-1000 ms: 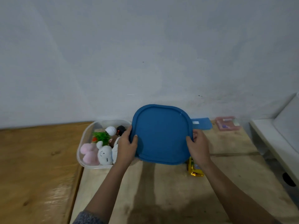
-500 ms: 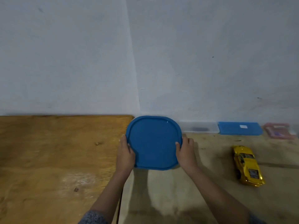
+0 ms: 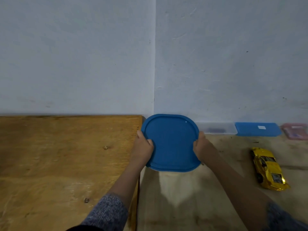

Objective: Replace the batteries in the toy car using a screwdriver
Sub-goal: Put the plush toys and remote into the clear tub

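Step in hand, as I read it: side work, not the battery job itself. Both hands are on a blue lid [image 3: 170,144] at centre frame, against the foot of the wall. I cannot tell whether a container sits under it.

Left hand [image 3: 143,149]: grips the lid's left edge, fingers [image 3: 149,142] curled over the rim, thumb on the top face.

Right hand [image 3: 202,145]: grips the right edge the same way, fingers bent round the rim. Neither hand has spare opening; both are closed onto the lid.

Toy car [image 3: 268,169]: yellow, lower right of the frame, on its wheels on the pale part of the desk [image 3: 183,205], well apart from both hands and untouched.

Along the wall, right of the lid: a clear box [image 3: 216,128], a blue case [image 3: 257,129] and a pink case [image 3: 295,133].

No screwdriver is in view; it may be in one of those cases.

Next move likely calls for letting go of the lid, finding the screwdriver, then reaching right for the car and turning it over to get at the underside.
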